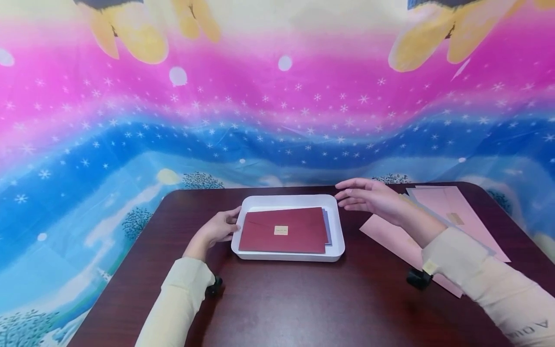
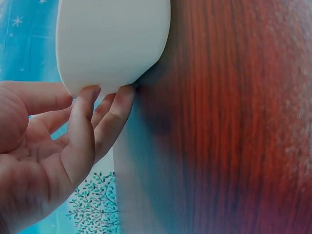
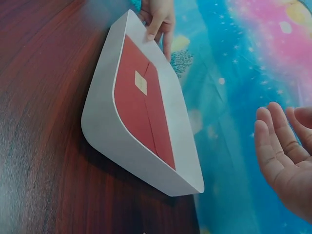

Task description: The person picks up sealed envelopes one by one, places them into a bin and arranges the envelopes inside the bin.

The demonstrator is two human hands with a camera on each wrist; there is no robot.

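A white tray stands on the table, holding a dark red envelope with a small cream label. Bluish-grey envelopes peek out beneath its right side. My left hand grips the tray's left end; in the left wrist view its fingertips press the end wall from outside and below. In the right wrist view the left thumb lies over the rim. My right hand hovers by the tray's far right corner, fingers extended, holding nothing. A gap separates it from the tray wall in the right wrist view.
Pink envelopes lie fanned at the table's right, partly under my right forearm, with a grey one among them. The dark wooden table ends at a colourful cloth backdrop. Both wrists carry small black devices.
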